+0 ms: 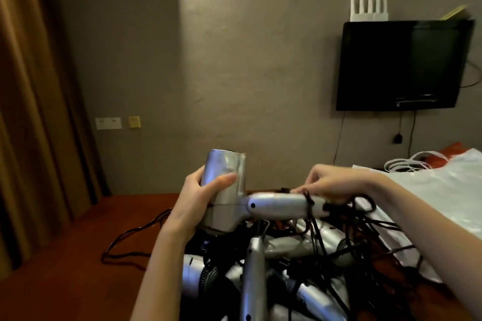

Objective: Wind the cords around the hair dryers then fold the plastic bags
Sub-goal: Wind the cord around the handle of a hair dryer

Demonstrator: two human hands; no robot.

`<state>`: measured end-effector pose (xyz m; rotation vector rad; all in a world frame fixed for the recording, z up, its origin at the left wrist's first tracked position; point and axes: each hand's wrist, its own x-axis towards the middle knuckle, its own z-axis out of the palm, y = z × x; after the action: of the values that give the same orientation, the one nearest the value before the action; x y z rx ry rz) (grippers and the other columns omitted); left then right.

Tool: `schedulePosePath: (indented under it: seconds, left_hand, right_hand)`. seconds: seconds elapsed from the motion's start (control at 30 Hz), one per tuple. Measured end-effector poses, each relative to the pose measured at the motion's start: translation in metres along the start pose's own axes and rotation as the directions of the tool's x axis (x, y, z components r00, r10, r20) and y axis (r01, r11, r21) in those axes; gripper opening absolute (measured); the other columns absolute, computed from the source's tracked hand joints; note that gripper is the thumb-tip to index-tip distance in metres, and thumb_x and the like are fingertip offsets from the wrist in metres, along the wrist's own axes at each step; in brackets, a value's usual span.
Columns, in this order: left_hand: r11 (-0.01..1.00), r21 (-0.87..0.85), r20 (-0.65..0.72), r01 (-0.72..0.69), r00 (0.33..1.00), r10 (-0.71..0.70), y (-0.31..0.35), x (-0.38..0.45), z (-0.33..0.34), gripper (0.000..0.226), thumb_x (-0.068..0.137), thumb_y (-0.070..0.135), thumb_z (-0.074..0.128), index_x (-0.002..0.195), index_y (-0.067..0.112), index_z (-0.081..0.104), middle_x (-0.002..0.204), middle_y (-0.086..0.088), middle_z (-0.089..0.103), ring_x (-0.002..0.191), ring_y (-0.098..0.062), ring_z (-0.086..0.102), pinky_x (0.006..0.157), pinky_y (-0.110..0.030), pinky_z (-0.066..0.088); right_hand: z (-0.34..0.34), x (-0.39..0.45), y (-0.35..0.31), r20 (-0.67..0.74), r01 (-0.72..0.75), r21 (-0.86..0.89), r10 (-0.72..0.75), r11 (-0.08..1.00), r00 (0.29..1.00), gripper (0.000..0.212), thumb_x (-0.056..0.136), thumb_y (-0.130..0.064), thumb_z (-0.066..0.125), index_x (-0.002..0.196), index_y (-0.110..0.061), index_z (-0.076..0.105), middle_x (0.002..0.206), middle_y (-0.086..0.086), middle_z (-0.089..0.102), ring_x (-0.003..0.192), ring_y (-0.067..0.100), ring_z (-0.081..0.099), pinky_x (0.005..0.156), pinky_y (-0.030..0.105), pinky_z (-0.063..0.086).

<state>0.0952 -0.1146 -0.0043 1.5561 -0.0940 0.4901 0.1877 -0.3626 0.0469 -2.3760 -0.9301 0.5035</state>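
Pile of silver hair dryers (260, 276) with tangled black cords sits just below both hands. Left hand (194, 199) wraps the barrel of the held hair dryer (229, 190), thumb across its front, barrel upright, handle pointing toward the right hand. Right hand (331, 182) pinches the black cord (309, 200) looped around that handle's end. Plastic bags (448, 185) lie beyond the right hand. TV (401, 65) on the wall behind.

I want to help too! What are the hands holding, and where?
The left hand grips a silver hair dryer around its barrel. The right hand pinches its black cord at the handle's end.
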Motion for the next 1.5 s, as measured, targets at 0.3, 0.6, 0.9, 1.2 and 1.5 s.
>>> schedulePosePath:
  seconds: [0.3, 0.6, 0.9, 1.2, 1.5]
  left_hand:
    - [0.945, 0.258, -0.165, -0.201, 0.955, 0.248, 0.002, -0.001, -0.004, 0.055, 0.054, 0.062, 0.074, 0.092, 0.023, 0.067, 0.081, 0.003, 0.068, 0.073, -0.014, 0.062, 0.07, -0.038, 0.052]
    - [0.987, 0.082, -0.449, -0.141, 0.879, 0.163, -0.009, -0.001, -0.015, 0.043, 0.064, 0.049, 0.078, 0.094, 0.02, 0.068, 0.083, 0.003, 0.067, 0.068, -0.005, 0.06, 0.066, -0.027, 0.048]
    - [0.997, -0.073, -0.203, 0.008, 0.979, -0.023, 0.006, -0.001, 0.004, 0.059, 0.047, 0.057, 0.078, 0.091, 0.019, 0.073, 0.092, -0.011, 0.075, 0.091, -0.035, 0.071, 0.085, -0.056, 0.054]
    - [0.997, 0.064, -0.082, -0.033, 0.996, 0.038, 0.006, -0.007, -0.004, 0.055, 0.048, 0.056, 0.076, 0.089, 0.019, 0.073, 0.09, -0.013, 0.075, 0.089, -0.035, 0.07, 0.081, -0.051, 0.056]
    - [0.961, 0.236, -0.171, -0.14, 0.968, 0.183, -0.007, -0.007, -0.009, 0.054, 0.053, 0.064, 0.076, 0.091, 0.026, 0.069, 0.08, 0.003, 0.07, 0.08, -0.023, 0.066, 0.079, -0.052, 0.054]
  right_hand:
    - [-0.003, -0.015, -0.044, -0.09, 0.06, -0.096, -0.069, 0.994, 0.994, 0.027, 0.101, -0.011, 0.039, 0.101, 0.002, 0.063, 0.061, -0.003, 0.04, 0.044, 0.006, 0.034, 0.041, 0.018, 0.029]
    - [0.073, -0.017, -0.032, -0.399, 0.376, -0.198, -0.425, 0.905, 0.812, 0.019, 0.101, -0.017, 0.044, 0.114, -0.023, 0.057, 0.068, -0.014, 0.065, 0.047, 0.005, 0.047, 0.049, 0.018, 0.036]
    - [0.052, -0.012, -0.003, -0.27, 0.224, -0.073, -0.236, 0.972, 0.934, 0.034, 0.096, -0.041, 0.051, 0.077, -0.022, 0.072, 0.043, -0.011, 0.048, 0.042, 0.003, 0.041, 0.049, 0.019, 0.033]
    - [-0.004, -0.014, 0.008, -0.142, 0.105, 0.054, -0.096, 0.993, 0.985, 0.035, 0.092, -0.021, 0.063, 0.06, -0.007, 0.056, 0.048, -0.008, 0.043, 0.04, 0.003, 0.035, 0.041, 0.017, 0.028]
    - [0.012, -0.021, -0.032, -0.18, 0.035, -0.06, -0.045, 0.998, 0.983, 0.031, 0.102, -0.017, 0.041, 0.103, 0.006, 0.062, 0.057, -0.007, 0.039, 0.04, 0.002, 0.034, 0.039, 0.015, 0.029]
